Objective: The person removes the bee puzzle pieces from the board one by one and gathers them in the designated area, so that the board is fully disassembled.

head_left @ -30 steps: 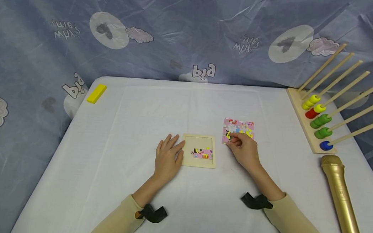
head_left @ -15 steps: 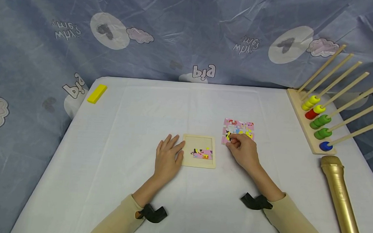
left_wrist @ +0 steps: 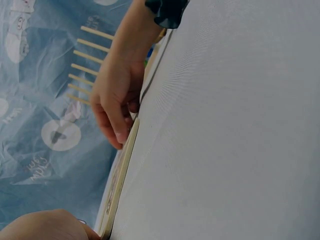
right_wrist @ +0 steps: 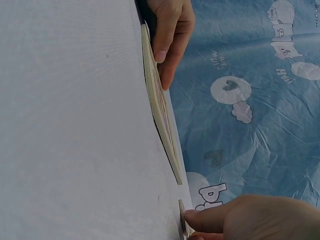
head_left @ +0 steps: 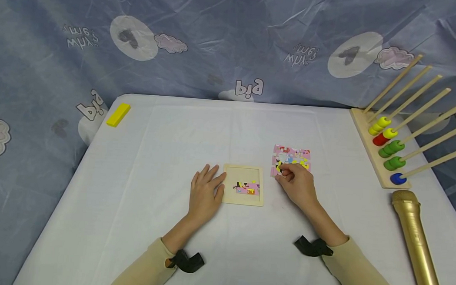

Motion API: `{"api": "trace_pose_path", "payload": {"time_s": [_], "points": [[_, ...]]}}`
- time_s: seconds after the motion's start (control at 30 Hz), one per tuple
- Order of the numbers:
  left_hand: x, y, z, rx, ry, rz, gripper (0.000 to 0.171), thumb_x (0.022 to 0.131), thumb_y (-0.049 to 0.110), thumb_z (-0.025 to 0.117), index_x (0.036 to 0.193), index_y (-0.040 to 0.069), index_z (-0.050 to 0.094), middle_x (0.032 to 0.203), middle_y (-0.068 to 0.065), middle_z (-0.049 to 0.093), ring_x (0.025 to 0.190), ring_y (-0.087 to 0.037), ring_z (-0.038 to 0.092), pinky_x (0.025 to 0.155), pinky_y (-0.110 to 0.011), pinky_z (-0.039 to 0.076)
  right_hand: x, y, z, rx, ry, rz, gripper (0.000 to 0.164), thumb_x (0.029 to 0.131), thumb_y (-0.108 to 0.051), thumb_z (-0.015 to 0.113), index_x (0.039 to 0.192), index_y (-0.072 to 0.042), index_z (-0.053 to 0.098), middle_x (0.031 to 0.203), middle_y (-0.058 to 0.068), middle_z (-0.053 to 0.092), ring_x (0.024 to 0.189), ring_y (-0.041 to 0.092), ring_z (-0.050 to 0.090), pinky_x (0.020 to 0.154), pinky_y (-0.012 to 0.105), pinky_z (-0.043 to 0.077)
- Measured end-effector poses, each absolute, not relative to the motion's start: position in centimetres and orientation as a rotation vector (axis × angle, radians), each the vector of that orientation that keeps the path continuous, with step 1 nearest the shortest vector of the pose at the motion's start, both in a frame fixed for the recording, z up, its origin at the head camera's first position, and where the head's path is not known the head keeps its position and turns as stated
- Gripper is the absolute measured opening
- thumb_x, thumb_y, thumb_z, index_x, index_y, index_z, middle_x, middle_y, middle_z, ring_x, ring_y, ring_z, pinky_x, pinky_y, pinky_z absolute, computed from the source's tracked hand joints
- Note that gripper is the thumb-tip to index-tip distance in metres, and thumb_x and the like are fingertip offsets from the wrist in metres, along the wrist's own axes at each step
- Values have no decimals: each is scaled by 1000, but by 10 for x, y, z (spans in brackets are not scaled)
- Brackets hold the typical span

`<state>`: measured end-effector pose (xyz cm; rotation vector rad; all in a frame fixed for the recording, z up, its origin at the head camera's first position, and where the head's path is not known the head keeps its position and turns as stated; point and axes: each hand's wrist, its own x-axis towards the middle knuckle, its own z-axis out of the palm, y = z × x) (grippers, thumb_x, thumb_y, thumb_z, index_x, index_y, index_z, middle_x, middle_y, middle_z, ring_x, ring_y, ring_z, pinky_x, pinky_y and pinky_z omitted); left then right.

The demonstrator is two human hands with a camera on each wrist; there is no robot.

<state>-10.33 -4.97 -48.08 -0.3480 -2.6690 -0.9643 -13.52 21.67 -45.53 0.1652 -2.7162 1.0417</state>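
A small wooden puzzle tray (head_left: 228, 197) lies mid-table with a few pink pieces (head_left: 248, 188) set in its near right corner. My left hand (head_left: 211, 179) rests flat on the cloth against the tray's left edge, fingers straight. To the right, a block of loose pink puzzle pieces (head_left: 295, 156) lies on the cloth. My right hand (head_left: 284, 174) has its fingers curled at the block's near left corner and pinches one puzzle piece (right_wrist: 183, 221) by its edge. The right wrist view shows the tray's edge (right_wrist: 162, 117) and my left hand's fingers (right_wrist: 170, 35) beside it.
A wooden bead rack (head_left: 369, 142) with slanted rods and coloured beads stands at the right edge. A gold microphone (head_left: 417, 245) lies near the front right. A yellow block (head_left: 117, 114) sits at the back left corner. A blue printed sheet (head_left: 218, 41) hangs behind.
My right hand's fingers have shifted slightly toward the near left corner of the loose pieces. The left hand and tray have not moved.
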Motion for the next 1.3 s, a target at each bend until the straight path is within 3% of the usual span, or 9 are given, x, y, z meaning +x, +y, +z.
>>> {"api": "trace_pose_path", "payload": {"time_s": [0.4,0.77,1.3], "points": [[-105,-50,-481,-353,-2670,-952,32,90,10,65,121,8,70,140,-15,57,140,-37,40,113,-61,24,-138,218,-457,134,-2503,1099,13,80,-1,73,93,3,71,76,11,64,68,18,57,59,7,37],[-105,-49,-481,-374,-2607,-937,31,86,7,66,116,6,72,134,-18,60,135,-41,45,109,-63,28,-132,208,-445,152,-2527,1182,17,83,-3,72,100,2,72,80,8,65,70,7,52,60,9,38],[-103,-50,-481,-351,-2670,-934,31,89,10,65,120,8,70,139,-15,57,139,-38,41,112,-61,25,-118,162,-422,344,-2603,1344,27,81,-5,77,107,2,70,82,6,59,72,15,55,62,16,44]]}}
